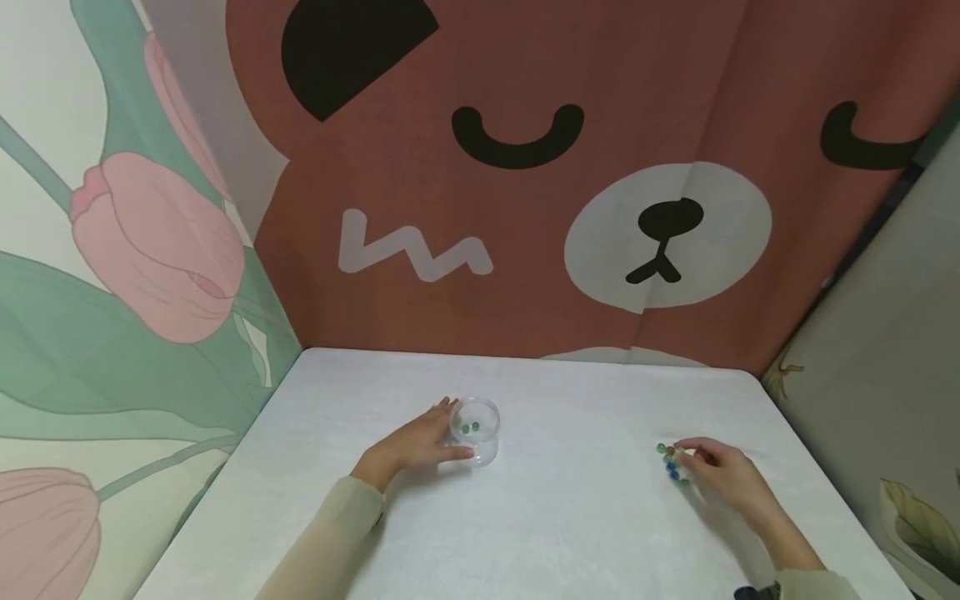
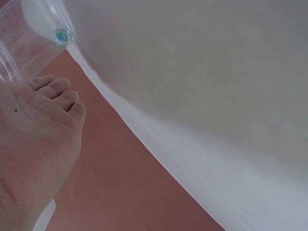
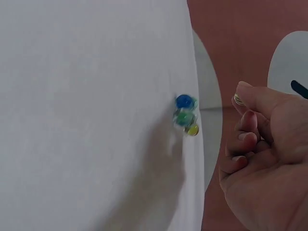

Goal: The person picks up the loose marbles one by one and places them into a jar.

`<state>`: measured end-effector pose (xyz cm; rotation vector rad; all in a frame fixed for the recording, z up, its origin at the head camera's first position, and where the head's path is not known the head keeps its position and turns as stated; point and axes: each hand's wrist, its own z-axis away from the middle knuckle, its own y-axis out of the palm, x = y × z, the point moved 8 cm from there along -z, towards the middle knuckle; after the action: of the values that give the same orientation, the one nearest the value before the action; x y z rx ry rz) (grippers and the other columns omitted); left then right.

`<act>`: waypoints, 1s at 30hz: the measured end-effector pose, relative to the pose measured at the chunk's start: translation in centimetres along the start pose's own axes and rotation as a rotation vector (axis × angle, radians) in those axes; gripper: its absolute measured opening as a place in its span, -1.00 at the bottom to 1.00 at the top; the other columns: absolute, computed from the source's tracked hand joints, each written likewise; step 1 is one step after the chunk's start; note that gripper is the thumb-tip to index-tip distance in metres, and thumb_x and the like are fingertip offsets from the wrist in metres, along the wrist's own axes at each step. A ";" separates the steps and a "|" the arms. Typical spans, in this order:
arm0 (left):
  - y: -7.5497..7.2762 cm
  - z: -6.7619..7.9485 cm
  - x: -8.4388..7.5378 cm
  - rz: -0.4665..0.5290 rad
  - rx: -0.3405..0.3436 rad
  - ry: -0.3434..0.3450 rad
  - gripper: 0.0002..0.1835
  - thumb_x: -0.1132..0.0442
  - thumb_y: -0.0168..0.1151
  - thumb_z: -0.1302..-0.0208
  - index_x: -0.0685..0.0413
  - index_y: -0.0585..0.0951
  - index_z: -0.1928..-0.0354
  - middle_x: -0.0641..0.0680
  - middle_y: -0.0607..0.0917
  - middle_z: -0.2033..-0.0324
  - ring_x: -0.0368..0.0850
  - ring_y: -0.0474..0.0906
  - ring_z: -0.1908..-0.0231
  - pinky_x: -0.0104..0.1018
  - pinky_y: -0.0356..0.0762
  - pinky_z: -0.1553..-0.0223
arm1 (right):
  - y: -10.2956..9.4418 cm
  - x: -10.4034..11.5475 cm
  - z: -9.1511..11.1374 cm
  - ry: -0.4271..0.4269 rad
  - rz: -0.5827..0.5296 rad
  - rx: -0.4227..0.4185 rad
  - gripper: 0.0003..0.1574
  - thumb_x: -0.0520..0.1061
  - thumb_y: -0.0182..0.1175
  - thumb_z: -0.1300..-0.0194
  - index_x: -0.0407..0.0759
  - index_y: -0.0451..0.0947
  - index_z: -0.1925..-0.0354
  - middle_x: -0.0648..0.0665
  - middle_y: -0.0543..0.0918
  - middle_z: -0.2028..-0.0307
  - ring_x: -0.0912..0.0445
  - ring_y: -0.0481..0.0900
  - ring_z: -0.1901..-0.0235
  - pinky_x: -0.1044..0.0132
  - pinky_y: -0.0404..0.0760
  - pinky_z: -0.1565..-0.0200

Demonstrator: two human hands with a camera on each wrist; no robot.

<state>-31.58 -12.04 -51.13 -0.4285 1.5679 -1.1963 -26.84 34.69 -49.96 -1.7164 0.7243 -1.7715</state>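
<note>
A clear round jar (image 1: 486, 451) stands on the white table, left of the middle. Two green marbles (image 1: 475, 427) show inside it. My left hand (image 1: 420, 442) grips the jar from its left side, thumb at the front and fingers round the back. In the left wrist view, part of the jar (image 2: 33, 36) with a blue-green marble (image 2: 60, 36) in it appears beyond the fingers. My right hand (image 1: 723, 475) pinches a small clear, yellowish marble (image 3: 238, 100) between thumb and index finger. Just left of it lies a cluster of glass marbles (image 1: 671, 468), blue, green and amber.
The white table (image 1: 570, 517) reaches back to a brown curtain (image 1: 525, 308) with a bear print. A flowered curtain (image 1: 45, 350) hangs along the left side, and another pale one (image 1: 885, 350) along the right.
</note>
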 end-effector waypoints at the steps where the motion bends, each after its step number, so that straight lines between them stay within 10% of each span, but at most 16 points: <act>1: 0.0 0.0 0.0 0.004 -0.001 0.000 0.07 -0.40 0.25 -0.24 -0.07 0.06 -0.62 0.12 0.07 -0.59 0.06 -0.16 -0.60 0.17 -0.04 -0.53 | 0.1 0.4 0.0 -0.008 -0.011 -0.003 -0.52 0.06 0.23 -0.46 -0.23 0.62 -0.16 -0.06 0.48 0.37 0.18 0.36 0.41 0.32 0.37 0.44; 30: -0.1 0.0 0.1 0.001 0.007 0.008 0.11 -0.48 0.20 -0.20 -0.07 0.05 -0.62 0.13 0.06 -0.59 0.08 -0.15 -0.59 0.13 -0.05 -0.54 | 4.1 7.0 -1.6 -0.138 -0.173 -0.006 -0.55 0.00 0.32 -0.40 -0.24 0.64 -0.12 -0.07 0.51 0.39 0.20 0.39 0.42 0.37 0.43 0.40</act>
<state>-31.61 -12.15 -51.09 -0.4185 1.5702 -1.2037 -28.47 26.77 -48.07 -1.9338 0.5369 -1.7430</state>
